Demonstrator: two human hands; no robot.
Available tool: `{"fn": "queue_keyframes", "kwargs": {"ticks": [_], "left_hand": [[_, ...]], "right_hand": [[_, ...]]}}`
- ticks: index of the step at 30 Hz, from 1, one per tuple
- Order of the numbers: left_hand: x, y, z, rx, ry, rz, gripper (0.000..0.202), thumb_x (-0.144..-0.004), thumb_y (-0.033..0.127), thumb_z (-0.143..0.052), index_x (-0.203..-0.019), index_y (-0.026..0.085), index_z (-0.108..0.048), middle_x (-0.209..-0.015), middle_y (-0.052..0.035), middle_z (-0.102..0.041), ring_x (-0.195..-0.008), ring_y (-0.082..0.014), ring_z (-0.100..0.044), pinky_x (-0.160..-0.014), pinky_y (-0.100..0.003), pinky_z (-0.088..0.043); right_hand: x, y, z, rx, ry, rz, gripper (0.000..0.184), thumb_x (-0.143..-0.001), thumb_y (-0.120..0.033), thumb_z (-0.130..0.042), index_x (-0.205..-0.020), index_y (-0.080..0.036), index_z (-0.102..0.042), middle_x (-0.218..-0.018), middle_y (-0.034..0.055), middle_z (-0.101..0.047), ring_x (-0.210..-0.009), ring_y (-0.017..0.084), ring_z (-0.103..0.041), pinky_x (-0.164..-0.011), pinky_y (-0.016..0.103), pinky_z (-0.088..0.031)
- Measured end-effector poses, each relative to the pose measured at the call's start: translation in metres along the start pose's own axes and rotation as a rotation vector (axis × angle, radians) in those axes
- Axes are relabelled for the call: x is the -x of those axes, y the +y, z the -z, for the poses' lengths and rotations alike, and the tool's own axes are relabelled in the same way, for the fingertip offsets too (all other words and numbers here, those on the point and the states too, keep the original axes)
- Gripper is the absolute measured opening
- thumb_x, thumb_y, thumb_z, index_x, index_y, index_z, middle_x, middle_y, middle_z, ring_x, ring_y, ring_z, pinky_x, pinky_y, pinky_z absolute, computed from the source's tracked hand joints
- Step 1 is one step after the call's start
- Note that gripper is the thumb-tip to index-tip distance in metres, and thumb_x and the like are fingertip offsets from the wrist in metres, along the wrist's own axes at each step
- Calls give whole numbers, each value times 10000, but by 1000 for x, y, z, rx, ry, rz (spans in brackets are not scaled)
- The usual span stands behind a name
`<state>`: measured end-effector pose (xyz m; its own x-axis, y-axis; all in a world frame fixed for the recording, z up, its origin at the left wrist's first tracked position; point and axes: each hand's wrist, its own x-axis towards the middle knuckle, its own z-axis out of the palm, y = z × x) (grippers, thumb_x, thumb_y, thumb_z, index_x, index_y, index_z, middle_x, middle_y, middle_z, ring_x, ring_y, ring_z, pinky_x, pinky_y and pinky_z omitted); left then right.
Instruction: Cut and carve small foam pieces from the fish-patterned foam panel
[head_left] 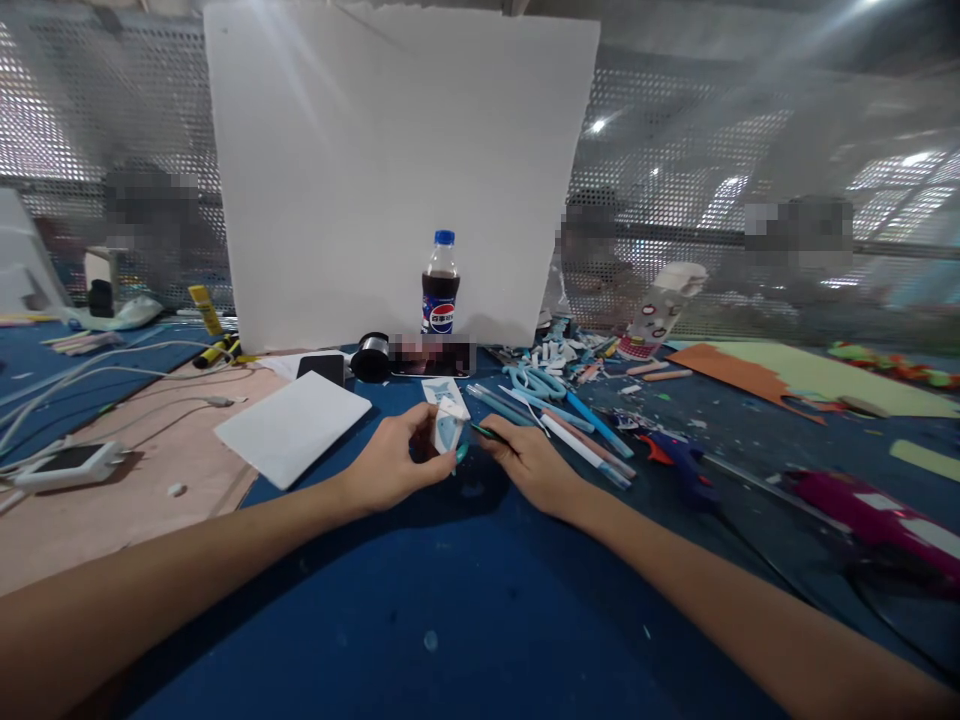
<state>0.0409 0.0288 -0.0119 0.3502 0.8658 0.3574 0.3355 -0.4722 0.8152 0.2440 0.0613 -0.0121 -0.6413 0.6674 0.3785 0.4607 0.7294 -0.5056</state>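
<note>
Over the middle of the blue table, my left hand pinches a small white-and-blue folded piece between thumb and fingers. It looks like paper or card, and its exact shape is unclear. My right hand is closed just to the right of it, fingers pressed together. A thin dark tip shows at those fingertips; whether it is a tool or a nail I cannot make out. Directly behind the folded piece lies a flat white strip with blue marks. Several pens rest beside my right hand, near light-blue scissors.
A cola bottle and a phone stand before a white board. White sheets and a wire spool are at left. Glue guns, blue and magenta, trail cords at right. Paper scraps lie behind the pens.
</note>
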Motion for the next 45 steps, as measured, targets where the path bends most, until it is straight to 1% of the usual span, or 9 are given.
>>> {"fn": "queue_keyframes", "kwargs": {"ticks": [4, 7, 12, 16, 20, 24, 32, 38, 45], "left_hand": [[-1, -5, -1, 32, 15, 32, 300, -776, 313, -559, -1020, 141, -534, -754, -26, -595, -584, -121, -529, -556, -278, -458], [-2, -10, -2, 57, 41, 7, 294, -781, 311, -554, -1022, 144, -550, -736, -23, -593, -599, -130, -537, -542, -273, -450], [-3, -10, -2, 198, 63, 43, 297, -767, 311, -588, -1008, 139, -558, -722, -12, -572, -624, -132, -542, -589, -288, -463], [-4, -9, -1, 276, 37, 55, 287, -776, 314, -585, -998, 136, -555, -738, -13, -564, -646, -127, -544, -624, -290, -468], [-3, -10, 0, 217, 56, 4, 270, -801, 301, -536, -1019, 143, -549, -780, -33, -579, -650, -128, -546, -604, -282, -470], [-2, -12, -1, 130, 64, -6, 279, -801, 279, -528, -1054, 160, -539, -757, -19, -573, -622, -115, -518, -590, -271, -462], [-3, -12, -2, 251, 50, -6, 325, -805, 318, -548, -1088, 160, -522, -781, -21, -561, -644, -110, -515, -617, -267, -465], [-3, -9, -2, 324, 60, -11, 311, -794, 320, -560, -1056, 156, -529, -768, -17, -558, -645, -112, -521, -614, -266, -472], [-2, -10, -1, 235, 29, -8, 302, -814, 331, -541, -1059, 156, -520, -820, -33, -564, -673, -122, -527, -635, -275, -468]], "right_hand": [[-2, -3, 1, 18, 13, -3, 250, -928, -354, -330, -809, -194, -481, -660, -11, -492, -577, 129, -467, -549, 238, -324], [-3, -4, 2, 32, 28, 12, 251, -923, -351, -348, -788, -191, -488, -675, -1, -510, -599, 136, -480, -562, 242, -339], [-4, -3, 4, 70, 41, 15, 266, -920, -348, -352, -752, -185, -478, -666, 8, -497, -625, 150, -486, -572, 252, -346], [-4, -2, 3, 74, 55, 11, 259, -918, -330, -357, -738, -183, -474, -662, 8, -495, -629, 151, -490, -569, 252, -345], [-3, 0, 3, 53, 30, -5, 288, -921, -347, -344, -720, -186, -472, -646, 0, -496, -605, 144, -483, -557, 249, -337], [-1, 2, 3, 48, 19, 1, 285, -926, -345, -327, -743, -191, -481, -666, 4, -506, -618, 148, -481, -564, 252, -339], [-1, 5, 1, 133, 62, -6, 273, -923, -338, -320, -754, -184, -469, -675, 20, -491, -639, 166, -477, -575, 268, -344], [0, 5, 2, 136, 79, 6, 261, -920, -321, -329, -745, -186, -468, -668, 17, -485, -635, 161, -478, -580, 268, -350], [1, 3, 1, 150, 79, 6, 230, -916, -288, -338, -780, -181, -491, -698, 29, -516, -655, 166, -495, -592, 269, -371]]}}
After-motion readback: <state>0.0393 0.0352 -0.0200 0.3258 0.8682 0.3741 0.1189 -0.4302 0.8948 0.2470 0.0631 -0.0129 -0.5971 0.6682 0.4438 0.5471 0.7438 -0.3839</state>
